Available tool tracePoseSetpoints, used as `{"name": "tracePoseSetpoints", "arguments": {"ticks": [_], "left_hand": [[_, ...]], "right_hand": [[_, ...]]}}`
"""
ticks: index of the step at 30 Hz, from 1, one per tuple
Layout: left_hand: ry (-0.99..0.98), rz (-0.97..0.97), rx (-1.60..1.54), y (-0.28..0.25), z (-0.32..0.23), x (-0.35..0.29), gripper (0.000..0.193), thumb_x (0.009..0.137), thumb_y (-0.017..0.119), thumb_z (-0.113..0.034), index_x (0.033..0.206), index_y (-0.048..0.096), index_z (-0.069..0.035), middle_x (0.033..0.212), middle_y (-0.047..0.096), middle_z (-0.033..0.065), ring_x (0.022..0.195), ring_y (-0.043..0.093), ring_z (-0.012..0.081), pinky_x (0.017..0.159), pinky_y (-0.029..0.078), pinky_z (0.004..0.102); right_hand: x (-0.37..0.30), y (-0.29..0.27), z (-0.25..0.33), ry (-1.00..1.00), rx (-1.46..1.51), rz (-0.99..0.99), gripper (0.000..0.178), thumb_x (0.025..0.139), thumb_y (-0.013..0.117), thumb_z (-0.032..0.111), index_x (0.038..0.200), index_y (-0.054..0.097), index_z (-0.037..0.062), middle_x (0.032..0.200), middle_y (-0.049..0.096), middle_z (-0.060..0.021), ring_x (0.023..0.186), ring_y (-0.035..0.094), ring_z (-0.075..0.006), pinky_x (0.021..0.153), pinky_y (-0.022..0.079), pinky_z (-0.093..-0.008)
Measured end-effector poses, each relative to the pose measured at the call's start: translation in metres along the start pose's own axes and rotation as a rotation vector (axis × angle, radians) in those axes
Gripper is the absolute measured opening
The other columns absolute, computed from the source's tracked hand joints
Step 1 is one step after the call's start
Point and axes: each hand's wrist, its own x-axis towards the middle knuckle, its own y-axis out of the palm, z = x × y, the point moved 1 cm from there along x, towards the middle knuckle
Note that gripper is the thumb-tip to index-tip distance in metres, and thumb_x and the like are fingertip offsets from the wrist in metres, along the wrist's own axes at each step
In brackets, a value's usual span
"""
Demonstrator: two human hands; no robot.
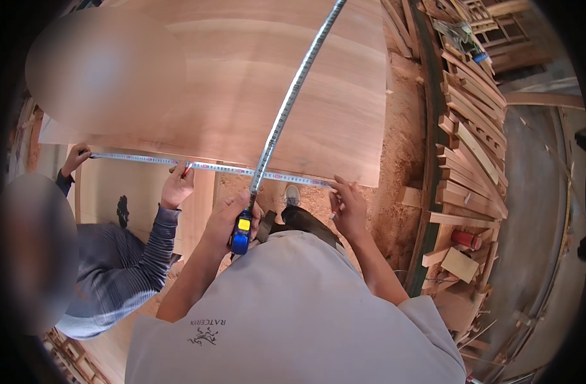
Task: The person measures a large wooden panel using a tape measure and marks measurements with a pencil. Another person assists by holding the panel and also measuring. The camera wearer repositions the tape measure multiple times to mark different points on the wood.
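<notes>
"Where's the blue tape measure (240, 242)?"

"In the left hand (221, 221), which wraps round its case; the blade (286, 106) slants up across the wooden sheet (350, 96)"

"And the right hand (350, 210)?"

"Pinching one end of a second tape (225, 168) along the sheet's near edge, while a co-worker's hand (80, 155) holds the other end"

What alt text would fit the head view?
A person's left hand grips a blue tape measure, its blade running out over a wooden sheet. The right hand is at a second tape along the sheet's near edge; a co-worker's hands are further left along it.
</notes>
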Motion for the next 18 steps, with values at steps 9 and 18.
{"name": "tracePoseSetpoints", "arguments": {"ticks": [9,18], "left_hand": [[-0.012,0.014,0.186,0.004,0.02,0.008,0.041,0.104,0.053,-0.038,0.084,0.062,-0.004,0.072,0.063,0.0048,0.061,0.062,0.0121,0.055,0.051,0.0244],[0.198,-0.128,0.998,-0.003,0.006,0.028,0.04,0.102,0.054,-0.028,0.073,0.066,-0.004,0.067,0.064,0.0036,0.06,0.058,0.0135,0.06,0.047,0.0284]], "right_hand": [[0.045,0.03,-0.025,-0.053,-0.165,0.252,0.013,0.092,0.063,0.009,0.105,0.063,0.0066,0.105,0.068,-0.0153,0.105,0.062,-0.0365,0.092,0.05,-0.0434],[0.017,-0.068,-0.13,0.534,0.555,-0.26,0.025,0.105,0.051,0.021,0.111,0.063,0.0005,0.101,0.071,-0.0129,0.093,0.068,-0.017,0.079,0.055,-0.0314]]}}
